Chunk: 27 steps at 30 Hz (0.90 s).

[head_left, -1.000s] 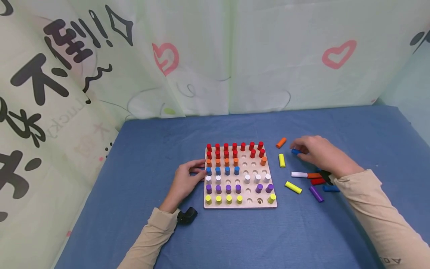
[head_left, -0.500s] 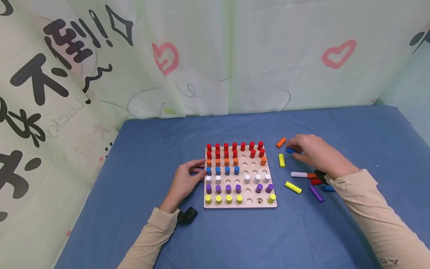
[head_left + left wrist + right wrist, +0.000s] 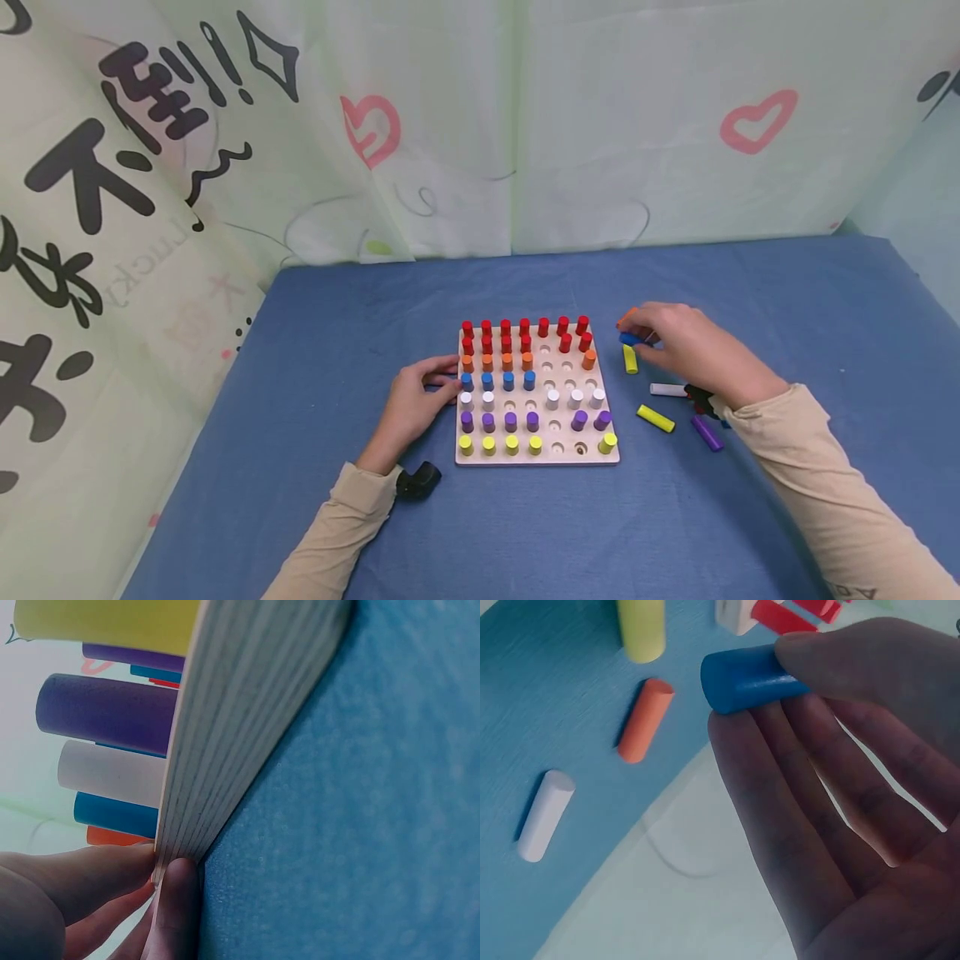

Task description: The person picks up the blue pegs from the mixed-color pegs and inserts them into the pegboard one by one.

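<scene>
A wooden pegboard [image 3: 525, 460] bears rows of red, orange, blue, white, purple and yellow pegs, with several bare holes among them. My left hand [image 3: 412, 404] grips the board's left edge; in the left wrist view the thumb and a finger pinch the layered wood [image 3: 225, 727]. To the right of the board, my right hand [image 3: 693, 350] holds a blue peg [image 3: 746, 677] above the cloth, between thumb and fingertips. Partly behind that hand lies an orange peg [image 3: 627, 315], and just under the blue peg a yellow peg [image 3: 630, 360] lies on its side.
Right of the board lie another yellow peg [image 3: 656, 418], a white peg [image 3: 667, 389] and a purple peg [image 3: 707, 433]. My right wrist hides other loose pegs. Blue cloth [image 3: 375, 308] covers the table; a printed curtain [image 3: 450, 167] hangs behind it.
My right hand has moved left toward the board with the blue peg, now partly covering the orange peg. The left hand keeps its place on the board's edge.
</scene>
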{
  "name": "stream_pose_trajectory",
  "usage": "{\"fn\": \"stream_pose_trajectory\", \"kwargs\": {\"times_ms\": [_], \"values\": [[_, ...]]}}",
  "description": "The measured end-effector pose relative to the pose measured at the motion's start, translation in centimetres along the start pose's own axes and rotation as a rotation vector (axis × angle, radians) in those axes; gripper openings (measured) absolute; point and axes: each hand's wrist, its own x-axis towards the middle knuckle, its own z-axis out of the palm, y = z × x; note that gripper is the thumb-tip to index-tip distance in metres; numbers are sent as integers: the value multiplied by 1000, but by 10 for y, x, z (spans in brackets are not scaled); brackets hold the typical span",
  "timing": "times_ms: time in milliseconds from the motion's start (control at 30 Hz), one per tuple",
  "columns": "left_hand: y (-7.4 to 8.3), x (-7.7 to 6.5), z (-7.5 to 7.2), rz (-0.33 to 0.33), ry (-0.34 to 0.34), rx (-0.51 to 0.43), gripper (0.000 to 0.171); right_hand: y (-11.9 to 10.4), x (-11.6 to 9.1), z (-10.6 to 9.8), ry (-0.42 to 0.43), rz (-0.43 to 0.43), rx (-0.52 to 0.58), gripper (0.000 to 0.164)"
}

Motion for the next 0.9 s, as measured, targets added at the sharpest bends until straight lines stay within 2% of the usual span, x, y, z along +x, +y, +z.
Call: {"fn": "stream_pose_trajectory", "kwargs": {"times_ms": [367,600,900], "values": [[0,0,0,1,3,-4,40,-14,0,3,24,-37,-1,33],[0,-1,1,-3,4,1,40,-22,1,7,28,-70,26,28],[0,0,0,3,2,-6,39,-30,2,8,44,-92,6,27]]}}
